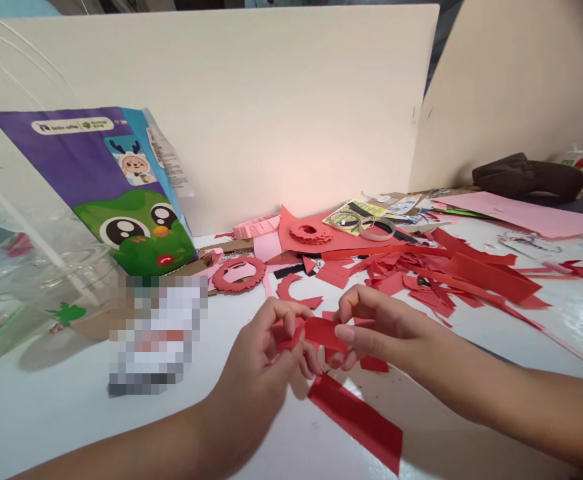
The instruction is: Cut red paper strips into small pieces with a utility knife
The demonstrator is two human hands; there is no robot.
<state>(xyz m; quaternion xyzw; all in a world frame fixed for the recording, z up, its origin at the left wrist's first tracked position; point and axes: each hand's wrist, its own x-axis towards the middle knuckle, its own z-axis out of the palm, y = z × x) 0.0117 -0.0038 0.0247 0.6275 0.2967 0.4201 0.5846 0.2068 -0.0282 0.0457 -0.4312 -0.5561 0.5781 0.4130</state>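
Between my two hands is a small red paper piece [324,331], bent into a curve. My left hand [271,353] pinches its left end, fingers curled around it. My right hand [371,327] grips the other end between thumb and fingers. Below them a red paper strip [359,421] lies flat on the white table. Smaller red scraps [374,365] lie just behind and under the right hand. A curved red paper piece [291,287] and a red ring with a jagged edge [239,275] rest beyond my hands.
Red paper offcuts [486,267] pile up at the back right, near pink sheets [526,212] and a tape roll [376,229]. At left stand a purple and green paper bag [96,167] and a clear plastic cup with a straw [79,287]. A white partition [251,113] closes off the back.
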